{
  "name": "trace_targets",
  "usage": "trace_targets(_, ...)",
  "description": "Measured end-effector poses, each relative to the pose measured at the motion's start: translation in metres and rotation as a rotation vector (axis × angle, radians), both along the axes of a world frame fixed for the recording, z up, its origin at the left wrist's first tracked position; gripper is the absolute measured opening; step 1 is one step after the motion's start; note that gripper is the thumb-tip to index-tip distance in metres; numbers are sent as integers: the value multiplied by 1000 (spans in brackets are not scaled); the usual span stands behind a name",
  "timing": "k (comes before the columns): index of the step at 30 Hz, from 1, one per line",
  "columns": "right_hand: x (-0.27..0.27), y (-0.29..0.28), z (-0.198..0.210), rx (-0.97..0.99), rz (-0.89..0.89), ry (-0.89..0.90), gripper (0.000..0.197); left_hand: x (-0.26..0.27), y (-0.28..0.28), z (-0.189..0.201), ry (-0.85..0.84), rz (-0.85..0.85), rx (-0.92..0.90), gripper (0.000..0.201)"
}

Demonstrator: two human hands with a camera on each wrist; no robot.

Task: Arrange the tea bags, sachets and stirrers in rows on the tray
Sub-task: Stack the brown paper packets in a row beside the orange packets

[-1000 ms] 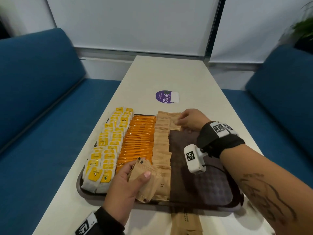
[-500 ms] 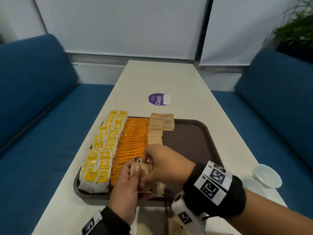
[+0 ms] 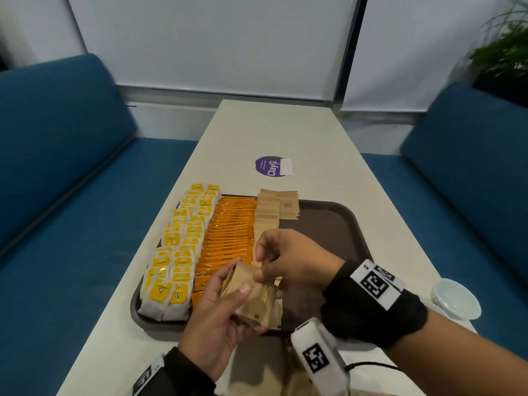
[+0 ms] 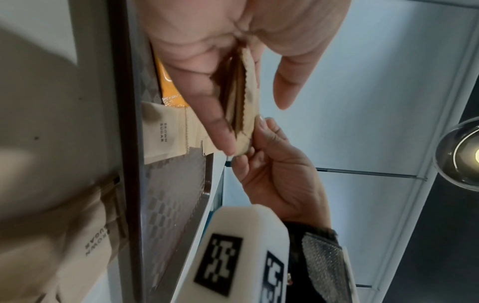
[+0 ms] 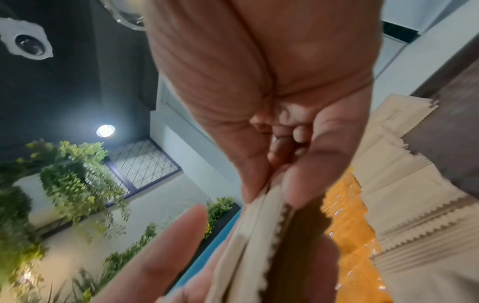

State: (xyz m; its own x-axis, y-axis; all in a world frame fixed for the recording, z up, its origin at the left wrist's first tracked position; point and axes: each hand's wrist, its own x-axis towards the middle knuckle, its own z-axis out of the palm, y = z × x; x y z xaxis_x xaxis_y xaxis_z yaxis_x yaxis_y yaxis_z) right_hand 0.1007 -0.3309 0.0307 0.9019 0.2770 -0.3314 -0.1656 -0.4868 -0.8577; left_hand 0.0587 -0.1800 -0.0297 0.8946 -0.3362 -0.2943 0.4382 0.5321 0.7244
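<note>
Room: blue benches flank a long pale counter; a white bowl sits well off beyond the right wrist.
Head view, tray: the brown tray carries rows of yellow tea bags, orange sachets and brown sugar sachets, all lying past the fingers; the right half is bare.
Head view, hands: the left hand grips a fanned stack of sachets above the tray's near edge.
Left wrist view: the right hand pinches the stack's tip.
Right wrist view: right fingers are closed on the outermost sachet of the stack.
Risk: the fan looks loose; pulling one sachet out could drag its neighbours along and spill them over the finished rows.
</note>
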Motion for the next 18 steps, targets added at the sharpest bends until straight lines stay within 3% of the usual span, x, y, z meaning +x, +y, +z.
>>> trace_targets(3,5,-6,0,128,-70,29,21,1,1,-2,-16,27,37,63)
trace_targets(5,7,-10,-1,172,-83,53,20,2,2,-2,-7,52,67,56)
trace_targets(8,8,-13,-2,111,-38,54,21,5,3,-3,-18,78,125,42)
trace_targets(13,4,-14,-3,71,29,112,9,9,2,-4,-52,134,202,42)
trace_targets(18,16,-21,-3,101,-216,38,12,8,2,-6,-18,132,223,42)
